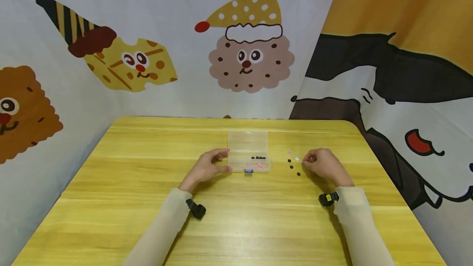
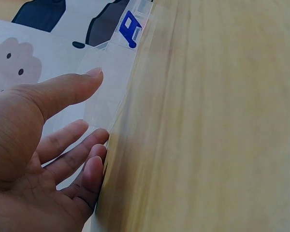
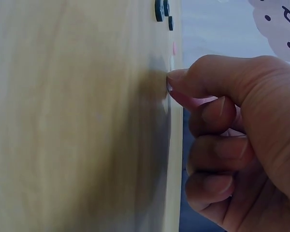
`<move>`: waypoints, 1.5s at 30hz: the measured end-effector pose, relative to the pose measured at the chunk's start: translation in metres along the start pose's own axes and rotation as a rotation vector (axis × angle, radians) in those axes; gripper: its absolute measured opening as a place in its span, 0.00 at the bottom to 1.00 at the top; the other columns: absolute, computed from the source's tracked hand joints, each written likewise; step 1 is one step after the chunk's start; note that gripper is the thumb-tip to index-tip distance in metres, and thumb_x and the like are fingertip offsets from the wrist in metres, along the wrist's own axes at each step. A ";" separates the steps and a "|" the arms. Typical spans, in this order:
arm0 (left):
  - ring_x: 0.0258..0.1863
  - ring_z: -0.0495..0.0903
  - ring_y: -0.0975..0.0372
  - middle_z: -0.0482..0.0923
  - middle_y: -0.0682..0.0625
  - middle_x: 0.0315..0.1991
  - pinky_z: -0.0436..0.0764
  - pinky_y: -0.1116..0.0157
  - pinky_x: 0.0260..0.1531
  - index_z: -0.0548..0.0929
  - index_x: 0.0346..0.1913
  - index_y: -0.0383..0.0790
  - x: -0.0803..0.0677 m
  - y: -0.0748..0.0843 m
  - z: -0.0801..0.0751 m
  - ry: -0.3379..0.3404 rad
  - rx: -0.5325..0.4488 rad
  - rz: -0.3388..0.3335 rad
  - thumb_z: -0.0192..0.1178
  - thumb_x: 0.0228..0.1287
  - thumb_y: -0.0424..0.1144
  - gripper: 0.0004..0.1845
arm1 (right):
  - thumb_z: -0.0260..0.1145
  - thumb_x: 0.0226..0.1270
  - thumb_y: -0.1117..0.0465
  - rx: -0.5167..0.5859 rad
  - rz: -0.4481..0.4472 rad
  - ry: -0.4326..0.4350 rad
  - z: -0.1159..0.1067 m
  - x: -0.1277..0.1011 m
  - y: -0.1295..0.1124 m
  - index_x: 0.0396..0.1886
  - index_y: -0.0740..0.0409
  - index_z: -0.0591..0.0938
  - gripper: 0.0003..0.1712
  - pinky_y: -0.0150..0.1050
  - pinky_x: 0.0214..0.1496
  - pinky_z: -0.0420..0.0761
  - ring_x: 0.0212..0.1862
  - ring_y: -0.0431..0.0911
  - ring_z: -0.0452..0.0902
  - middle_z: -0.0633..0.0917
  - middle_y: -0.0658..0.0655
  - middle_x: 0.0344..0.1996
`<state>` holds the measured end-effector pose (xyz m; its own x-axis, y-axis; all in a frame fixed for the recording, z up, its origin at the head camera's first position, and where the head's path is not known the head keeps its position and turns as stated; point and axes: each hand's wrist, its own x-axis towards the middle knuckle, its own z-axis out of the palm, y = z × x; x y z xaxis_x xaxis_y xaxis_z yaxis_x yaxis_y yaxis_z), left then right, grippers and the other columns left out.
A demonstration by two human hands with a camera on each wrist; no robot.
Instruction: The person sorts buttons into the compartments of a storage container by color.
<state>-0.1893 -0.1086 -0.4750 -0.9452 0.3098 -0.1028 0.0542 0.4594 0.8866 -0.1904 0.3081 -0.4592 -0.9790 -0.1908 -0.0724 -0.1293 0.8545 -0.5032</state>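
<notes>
The left hand point(image 1: 207, 168) rested with relaxed fingers against the clear plastic compartment box point(image 1: 248, 151), steadying it, while the right hand point(image 1: 322, 163) pinched a small white bead point(image 1: 297, 159) (others lay scattered nearby) off the yellow wooden table point(image 1: 148, 200).

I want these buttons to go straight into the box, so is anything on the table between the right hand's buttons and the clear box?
Nothing visible does. The right hand pinches at the loose buttons, and only bare table lies between them and the clear box, which the left hand steadies from its other side.
</notes>
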 end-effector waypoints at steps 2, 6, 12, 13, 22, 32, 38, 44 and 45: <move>0.61 0.76 0.53 0.80 0.49 0.64 0.75 0.50 0.66 0.76 0.71 0.49 0.000 0.000 -0.001 -0.002 -0.005 -0.002 0.76 0.60 0.43 0.35 | 0.70 0.70 0.55 -0.010 -0.004 0.006 0.000 0.000 0.000 0.35 0.52 0.89 0.07 0.38 0.33 0.76 0.26 0.43 0.76 0.86 0.49 0.26; 0.61 0.76 0.53 0.79 0.49 0.64 0.74 0.51 0.67 0.76 0.71 0.49 0.000 0.001 -0.001 -0.007 -0.010 -0.008 0.76 0.60 0.42 0.35 | 0.70 0.69 0.55 -0.024 -0.011 0.014 0.000 0.001 0.000 0.35 0.52 0.89 0.07 0.38 0.33 0.76 0.27 0.43 0.76 0.87 0.49 0.27; 0.61 0.76 0.54 0.80 0.50 0.64 0.75 0.51 0.66 0.76 0.71 0.49 0.000 0.001 0.000 -0.007 -0.002 -0.004 0.75 0.61 0.43 0.35 | 0.70 0.70 0.56 -0.013 -0.029 0.017 0.001 0.000 0.003 0.35 0.53 0.90 0.07 0.38 0.32 0.76 0.27 0.42 0.76 0.87 0.49 0.27; 0.61 0.76 0.54 0.80 0.50 0.63 0.75 0.51 0.65 0.76 0.71 0.49 0.000 0.000 0.000 -0.007 -0.002 -0.003 0.75 0.61 0.43 0.35 | 0.70 0.70 0.56 -0.008 -0.032 0.017 0.001 0.000 0.003 0.36 0.53 0.90 0.07 0.38 0.31 0.76 0.27 0.42 0.76 0.87 0.49 0.27; 0.60 0.76 0.54 0.80 0.50 0.63 0.75 0.52 0.66 0.77 0.71 0.48 0.000 0.001 -0.001 -0.005 -0.015 -0.007 0.76 0.60 0.42 0.35 | 0.70 0.70 0.56 0.037 -0.016 0.024 0.000 0.000 0.002 0.38 0.52 0.90 0.06 0.36 0.29 0.75 0.27 0.43 0.75 0.86 0.50 0.28; 0.60 0.75 0.54 0.79 0.48 0.64 0.75 0.52 0.66 0.77 0.71 0.47 0.000 -0.001 -0.001 -0.006 -0.007 0.003 0.76 0.60 0.40 0.35 | 0.70 0.70 0.53 0.083 0.012 0.058 0.003 0.003 0.001 0.37 0.51 0.90 0.07 0.35 0.25 0.70 0.23 0.44 0.70 0.80 0.50 0.20; 0.60 0.76 0.53 0.79 0.47 0.64 0.75 0.51 0.65 0.77 0.71 0.46 0.000 0.001 -0.001 -0.008 -0.007 0.012 0.75 0.61 0.41 0.34 | 0.71 0.70 0.52 0.137 0.030 0.066 0.005 0.003 -0.004 0.38 0.50 0.90 0.09 0.36 0.24 0.69 0.21 0.45 0.69 0.78 0.51 0.19; 0.60 0.75 0.52 0.79 0.46 0.64 0.75 0.50 0.65 0.76 0.71 0.45 -0.001 0.002 -0.001 -0.007 -0.021 0.012 0.75 0.61 0.41 0.35 | 0.70 0.70 0.51 0.173 0.036 0.060 0.007 0.004 -0.007 0.39 0.50 0.90 0.09 0.35 0.24 0.69 0.21 0.45 0.69 0.78 0.51 0.19; 0.60 0.75 0.52 0.79 0.46 0.64 0.75 0.50 0.65 0.76 0.71 0.45 -0.001 0.002 -0.001 -0.007 -0.021 0.010 0.75 0.61 0.41 0.35 | 0.70 0.71 0.51 0.178 0.036 0.058 0.007 0.004 -0.007 0.39 0.50 0.90 0.09 0.35 0.24 0.69 0.22 0.45 0.69 0.78 0.51 0.19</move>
<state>-0.1888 -0.1090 -0.4728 -0.9423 0.3204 -0.0967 0.0569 0.4382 0.8971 -0.1919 0.2977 -0.4622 -0.9905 -0.1294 -0.0462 -0.0692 0.7602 -0.6461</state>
